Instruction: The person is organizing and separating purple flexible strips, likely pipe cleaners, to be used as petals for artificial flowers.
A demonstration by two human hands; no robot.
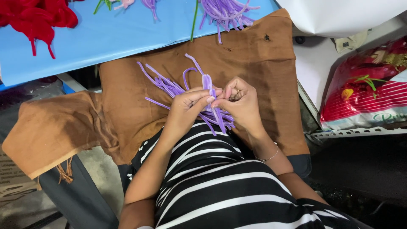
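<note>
Right now I see both hands meeting over a brown cloth (254, 55) spread across the lap. My left hand (186, 108) pinches a folded purple strip (207, 82) near its lower end, thumb and forefinger closed on it, so the loop stands upright between the two hands. My right hand (241, 99) has its fingers (229, 90) curled in and closed on the same strip from the other side, fingertips touching those of the left. Below and left of the hands a loose bunch of purple strips (165, 85) fans out across the cloth, some ends trailing under the wrists toward the striped shirt (212, 178).

Beyond the cloth lies a blue counter (106, 38) with red pieces (38, 17) at its far left and more purple strips (224, 12) at the top edge. A red printed bag (364, 89) sits off to the right.

As I judge it, the risk is the loop springing open: the pinch is small and high on a slippery strip, and any slack in either thumb could let the fold unroll. The loose strips under the wrists could also snag and get dragged off the cloth onto the floor, since the cloth slopes away on the left.
</note>
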